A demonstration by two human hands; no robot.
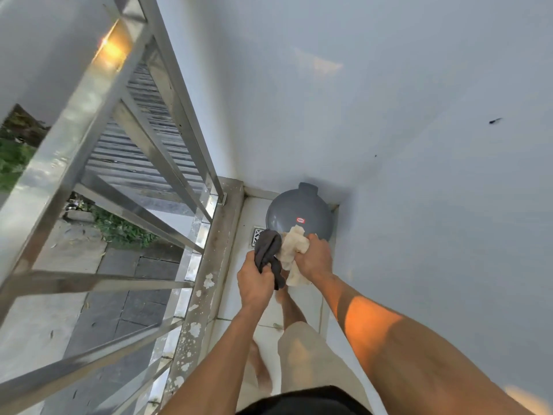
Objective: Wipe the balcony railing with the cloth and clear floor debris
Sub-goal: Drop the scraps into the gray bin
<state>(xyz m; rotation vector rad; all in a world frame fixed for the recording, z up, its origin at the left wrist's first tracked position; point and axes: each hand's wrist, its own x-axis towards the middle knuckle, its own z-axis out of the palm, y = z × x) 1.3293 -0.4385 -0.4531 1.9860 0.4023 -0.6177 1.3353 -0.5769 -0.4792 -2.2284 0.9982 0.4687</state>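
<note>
Standing on a narrow balcony, I look down at both hands held in front of me above the floor. My left hand grips a dark grey cloth that hangs bunched from the fist. My right hand grips a crumpled cream cloth. The two cloths touch between the hands. The stainless steel railing runs along my left, its top rail well above and left of both hands. Neither hand touches it.
A grey round-lidded bin stands in the far corner under my hands. A small floor drain lies beside it. The concrete curb below the railing has flaking white paint. A white wall closes the right side. My bare feet stand on white tiles.
</note>
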